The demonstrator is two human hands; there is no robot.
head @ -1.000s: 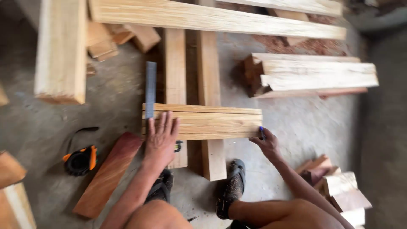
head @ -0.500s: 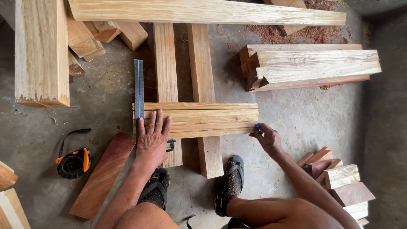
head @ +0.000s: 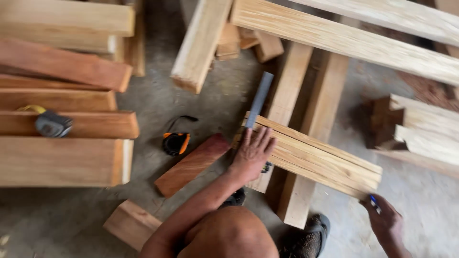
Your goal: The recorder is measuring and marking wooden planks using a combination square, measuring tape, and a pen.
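From the head camera, looking down at a concrete floor (head: pixel 205 107) strewn with timber: a bundle of pale wooden slats (head: pixel 315 157) lies crosswise over two longer beams (head: pixel 306 119), which raise it off the floor and keep it level for marking. The left hand (head: pixel 252 154) lies flat on the near end of the bundle, fingers spread and fully open, pressing down; it grips nothing, and its job seems to be pinning the slats and the grey steel square (head: pixel 259 99) whose blade juts out past the bundle's edge, so that neither slides. The right hand (head: pixel 386 220) sits just off the far end of the bundle, not touching the wood, curled closed around a blue pen or pencil (head: pixel 374 204), the tip pointing toward the slats' corner. Left of the left hand a reddish board (head: pixel 191 165) lies slanted on the floor, with an orange and black tape measure (head: pixel 175 142) just beside it. A second tape measure (head: pixel 51 124), grey and yellow, rests on the stacked planks (head: pixel 62 157) at the left edge.
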